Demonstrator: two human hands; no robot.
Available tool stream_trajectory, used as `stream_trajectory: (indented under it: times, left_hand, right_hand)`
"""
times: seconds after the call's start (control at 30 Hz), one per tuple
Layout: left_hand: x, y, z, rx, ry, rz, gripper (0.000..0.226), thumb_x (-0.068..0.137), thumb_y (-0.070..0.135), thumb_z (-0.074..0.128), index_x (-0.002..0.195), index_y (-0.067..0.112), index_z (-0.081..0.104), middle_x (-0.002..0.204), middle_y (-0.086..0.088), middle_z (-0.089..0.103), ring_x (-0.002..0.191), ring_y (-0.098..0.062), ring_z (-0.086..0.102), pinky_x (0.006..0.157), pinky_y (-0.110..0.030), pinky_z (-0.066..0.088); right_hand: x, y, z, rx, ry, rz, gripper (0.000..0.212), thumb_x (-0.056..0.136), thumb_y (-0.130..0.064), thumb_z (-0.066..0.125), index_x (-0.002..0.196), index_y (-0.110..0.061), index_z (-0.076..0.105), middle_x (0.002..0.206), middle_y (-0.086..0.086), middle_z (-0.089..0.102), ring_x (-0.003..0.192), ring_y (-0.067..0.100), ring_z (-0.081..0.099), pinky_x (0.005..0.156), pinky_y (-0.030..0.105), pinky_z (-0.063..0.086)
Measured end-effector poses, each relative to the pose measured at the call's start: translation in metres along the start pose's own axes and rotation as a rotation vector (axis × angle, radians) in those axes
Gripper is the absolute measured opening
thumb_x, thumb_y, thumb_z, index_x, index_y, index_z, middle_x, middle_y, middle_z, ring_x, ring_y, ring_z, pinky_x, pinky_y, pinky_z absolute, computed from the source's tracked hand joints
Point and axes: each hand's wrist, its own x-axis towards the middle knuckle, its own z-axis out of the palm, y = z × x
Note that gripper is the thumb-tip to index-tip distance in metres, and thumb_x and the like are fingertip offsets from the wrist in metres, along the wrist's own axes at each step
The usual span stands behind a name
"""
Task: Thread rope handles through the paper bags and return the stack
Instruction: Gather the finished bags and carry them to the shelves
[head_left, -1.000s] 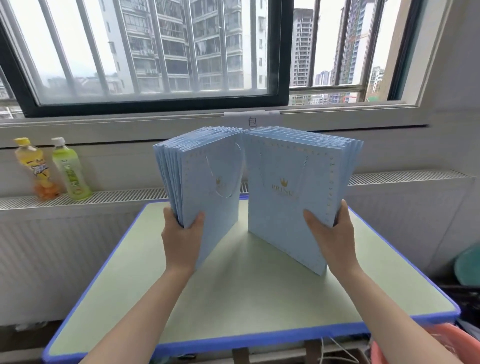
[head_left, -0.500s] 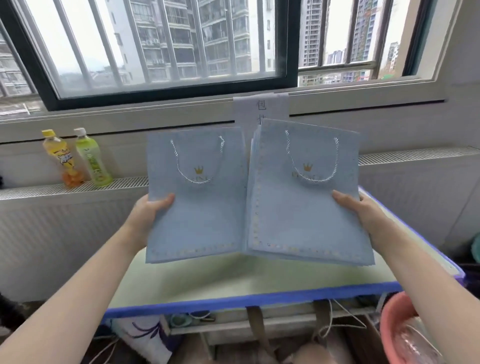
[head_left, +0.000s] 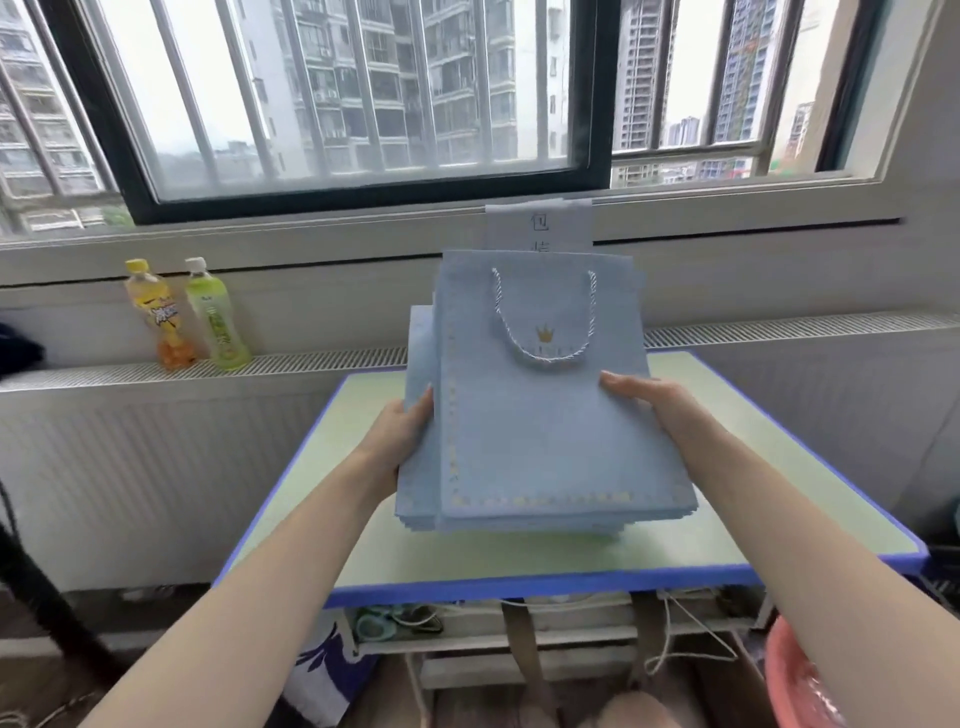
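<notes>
- Stack of flat light-blue paper bags (head_left: 540, 467) held above the green-topped desk with blue edging (head_left: 571, 558), both hands on it; can't tell if the bottom of the stack touches the desktop.
- Stack is not squared: lower bags stick out to the left of the top bag.
- Top bag faces up, gold crown print, gold-dot border. Twisted white rope handle (head_left: 543, 317) is threaded through its two top holes and hangs in a U on the face.
- Left hand (head_left: 397, 434) grips the stack's left edge, fingers (head_left: 423, 402) curled over it.
- Right hand (head_left: 657, 402) grasps the right edge, fingers lying on the top bag's face just below the rope loop; underside hidden.
- Yellow-capped bottle of orange drink (head_left: 158, 314) and white-capped bottle of green drink (head_left: 218, 317) stand side by side, upright, on the radiator ledge (head_left: 311, 358) left of the desk.
- White paper sheet with handwritten characters (head_left: 540, 226) on the sill behind the stack, lower part hidden.
- Pink plastic basin (head_left: 795, 680) at bottom right; contents unclear.
</notes>
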Motion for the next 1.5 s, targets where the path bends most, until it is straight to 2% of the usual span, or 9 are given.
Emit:
stream_trajectory:
  times: [0.23,0.57,0.67,0.77,0.83,1.13,1.27,1.4,1.5]
  left_hand:
    - [0.032,-0.013,0.001,-0.056,-0.085,-0.048,0.009,0.087,0.015,0.059,0.092,0.008,0.063,0.083,-0.008,0.068,0.063,-0.018,0.065,0.055,-0.027,0.053]
    - [0.067,0.041,-0.033,-0.019,-0.032,-0.158,0.021,0.084,0.034,0.059,0.096,0.017,0.057,0.093,-0.011,0.061,0.079,-0.024,0.059,0.071,-0.037,0.046]
    - [0.052,0.072,-0.045,-0.078,0.023,-0.189,0.014,0.091,0.030,0.055,0.087,0.018,0.062,0.080,-0.005,0.064,0.067,-0.021,0.060,0.067,-0.033,0.046]
    - [0.031,0.109,-0.054,-0.102,0.096,-0.203,0.031,0.090,0.048,0.056,0.105,0.022,0.062,0.087,-0.002,0.069,0.075,-0.019,0.066,0.069,-0.034,0.051]
    - [0.017,0.130,-0.060,-0.113,0.139,-0.190,0.031,0.091,0.051,0.051,0.098,0.022,0.059,0.084,0.001,0.067,0.072,-0.015,0.066,0.069,-0.034,0.053]
    - [-0.063,0.172,-0.081,-0.166,0.274,-0.348,0.033,0.098,0.044,0.039,0.096,0.014,0.054,0.092,-0.006,0.065,0.085,-0.022,0.061,0.090,-0.043,0.049]
    - [-0.095,0.182,-0.090,-0.190,0.312,-0.363,0.034,0.098,0.043,0.038,0.089,0.017,0.057,0.082,0.000,0.067,0.076,-0.017,0.063,0.077,-0.033,0.052]
    - [-0.123,0.188,-0.103,-0.228,0.360,-0.403,0.040,0.095,0.050,0.041,0.100,0.015,0.060,0.096,-0.008,0.067,0.089,-0.023,0.062,0.090,-0.039,0.049]
    - [-0.142,0.185,-0.110,-0.194,0.406,-0.383,0.040,0.098,0.048,0.037,0.091,0.018,0.062,0.087,-0.001,0.069,0.083,-0.018,0.064,0.080,-0.033,0.052]
  right_hand:
    - [0.051,0.003,0.003,-0.024,-0.051,0.105,0.026,0.083,-0.029,0.063,0.100,-0.009,0.069,0.093,0.012,0.073,0.073,0.025,0.070,0.066,0.034,0.059]
    - [0.114,-0.028,0.040,0.025,-0.118,0.206,0.038,0.083,-0.032,0.062,0.114,-0.010,0.062,0.100,0.011,0.072,0.079,0.025,0.071,0.062,0.032,0.058]
    - [0.108,-0.051,0.062,0.025,-0.124,0.199,0.049,0.079,-0.031,0.068,0.122,-0.011,0.057,0.109,0.013,0.069,0.088,0.028,0.069,0.069,0.038,0.059]
    - [0.096,-0.082,0.082,0.016,-0.181,0.163,0.044,0.078,-0.025,0.068,0.119,-0.011,0.059,0.105,0.012,0.070,0.085,0.028,0.069,0.068,0.037,0.058]
    - [0.087,-0.101,0.095,0.005,-0.203,0.166,0.046,0.073,-0.028,0.066,0.116,-0.011,0.060,0.103,0.012,0.071,0.084,0.028,0.069,0.069,0.038,0.057]
    - [0.025,-0.129,0.140,-0.002,-0.273,0.242,0.042,0.069,-0.028,0.064,0.109,-0.012,0.063,0.097,0.012,0.072,0.077,0.027,0.071,0.060,0.035,0.057]
    - [0.006,-0.131,0.157,-0.007,-0.323,0.272,0.037,0.066,-0.026,0.063,0.101,-0.015,0.064,0.091,0.009,0.074,0.072,0.025,0.071,0.054,0.032,0.057]
    - [0.000,-0.126,0.175,-0.066,-0.374,0.289,0.039,0.064,-0.027,0.064,0.102,-0.015,0.065,0.092,0.009,0.074,0.073,0.025,0.071,0.056,0.033,0.058]
    - [-0.003,-0.122,0.184,-0.097,-0.421,0.304,0.042,0.062,-0.027,0.066,0.103,-0.014,0.064,0.091,0.009,0.074,0.072,0.025,0.071,0.054,0.031,0.056]
